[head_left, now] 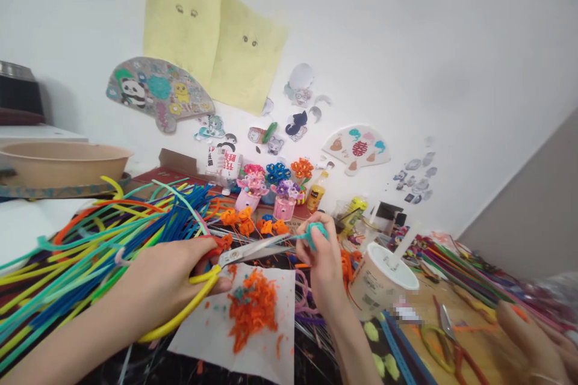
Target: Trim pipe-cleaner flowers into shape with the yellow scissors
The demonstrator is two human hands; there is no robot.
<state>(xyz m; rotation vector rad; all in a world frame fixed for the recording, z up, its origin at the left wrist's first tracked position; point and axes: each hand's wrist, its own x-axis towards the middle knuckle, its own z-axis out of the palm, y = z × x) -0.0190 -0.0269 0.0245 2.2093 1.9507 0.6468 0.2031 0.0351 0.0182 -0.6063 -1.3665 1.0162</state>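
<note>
Near white paper (198, 340) piled with fluffy orange bits (255, 313), the left hand (174, 271) gripped metal scissors (235, 255) with a curved yellow handle (180, 316). The right hand (326, 264) pinched a fuzzy teal puff (316, 229) by their tips.

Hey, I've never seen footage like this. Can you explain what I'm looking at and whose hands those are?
There's no machine here: a person is working with bare hands. This single picture comes from a camera on their head, looking forward and down. The left hand holds scissors, with the blades pointing at a fuzzy teal piece in the right hand. Below lies white paper with mostly orange scraps. Colored strips fill the left side, and small flower pots stand at the back. To the right is a cup. The hand at the right edge seems to be another person's.
</note>
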